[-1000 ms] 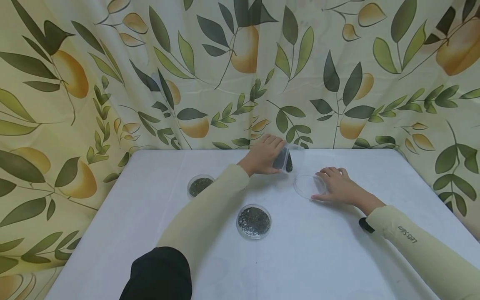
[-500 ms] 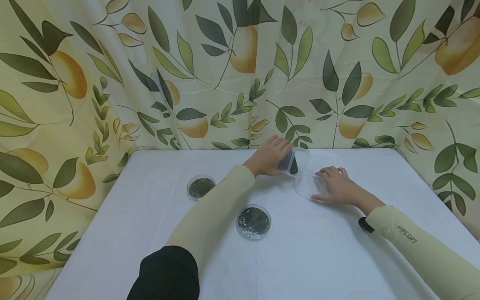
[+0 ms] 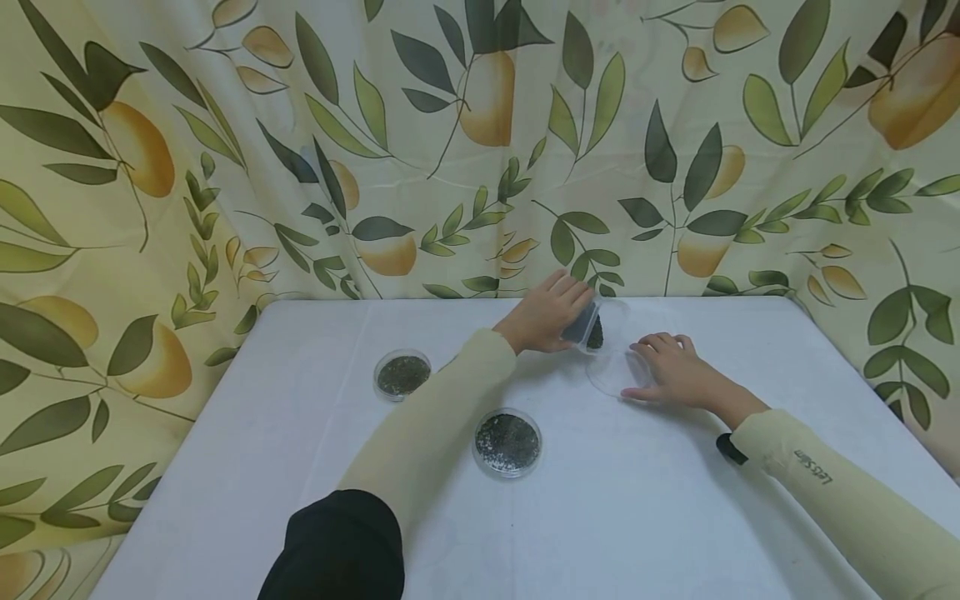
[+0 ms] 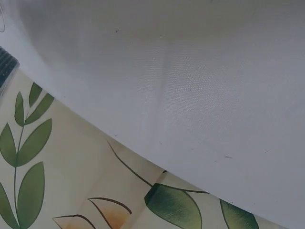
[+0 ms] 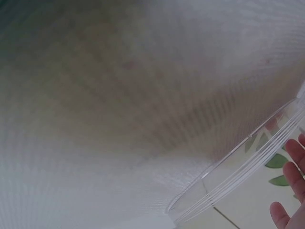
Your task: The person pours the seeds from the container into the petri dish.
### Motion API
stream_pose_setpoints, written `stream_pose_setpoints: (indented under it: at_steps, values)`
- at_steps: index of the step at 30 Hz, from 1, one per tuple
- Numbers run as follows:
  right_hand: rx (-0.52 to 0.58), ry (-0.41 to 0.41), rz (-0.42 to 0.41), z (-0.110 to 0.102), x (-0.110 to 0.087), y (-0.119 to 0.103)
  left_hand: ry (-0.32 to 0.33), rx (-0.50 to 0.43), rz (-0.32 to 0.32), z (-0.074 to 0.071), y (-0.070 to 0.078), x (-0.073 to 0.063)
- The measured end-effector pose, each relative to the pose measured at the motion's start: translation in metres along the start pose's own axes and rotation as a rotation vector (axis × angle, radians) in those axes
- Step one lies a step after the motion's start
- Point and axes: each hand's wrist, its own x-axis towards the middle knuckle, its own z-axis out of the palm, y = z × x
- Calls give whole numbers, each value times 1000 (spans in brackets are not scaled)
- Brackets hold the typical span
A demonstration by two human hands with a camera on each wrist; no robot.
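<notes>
My left hand (image 3: 546,315) grips a clear plastic box (image 3: 577,323), tipped on its side at the table's far edge. Dark granular material (image 3: 595,334) shows at its right end, and a faint clear outline extends past it. A corner of the box (image 4: 6,66) enters the left wrist view. My right hand (image 3: 678,372) holds the right side of a clear round dish (image 3: 606,382), thumb at the near rim and fingers at the far rim. The box's lower end overlaps the dish's far rim. In the right wrist view, the dish's ridged wall (image 5: 233,164) and some fingertips (image 5: 294,179) appear at lower right.
Two round clear dishes with dark speckled granules stand on the white table (image 3: 637,508): one near the middle (image 3: 507,443), one further back on the left (image 3: 402,374), beside my left sleeve (image 3: 431,417). A leaf-and-fruit patterned curtain (image 3: 450,192) hangs behind the table.
My left hand has shifted right with the box, bringing the box's end to the dish's far rim. My right hand and the dish have stayed in place.
</notes>
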Motion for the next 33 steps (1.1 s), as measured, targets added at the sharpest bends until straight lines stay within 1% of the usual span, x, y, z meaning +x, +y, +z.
stream_pose_setpoints:
  at_steps: [7,11,17,25,33]
  values:
    - [-1,-8,0,-2,-1,-1,-9,8,11,-2,2,2]
    - [1,-7,-1,-2,-1,-3,-15,33,14,-5,3,2]
    - [7,-2,-2,-2,-1,-2,-11,24,17,-5,5,3]
    - [1,-8,2,-1,-1,-1,-45,26,20,-6,7,5]
    - [3,-15,10,-2,-1,-1,-38,36,33,-8,8,6]
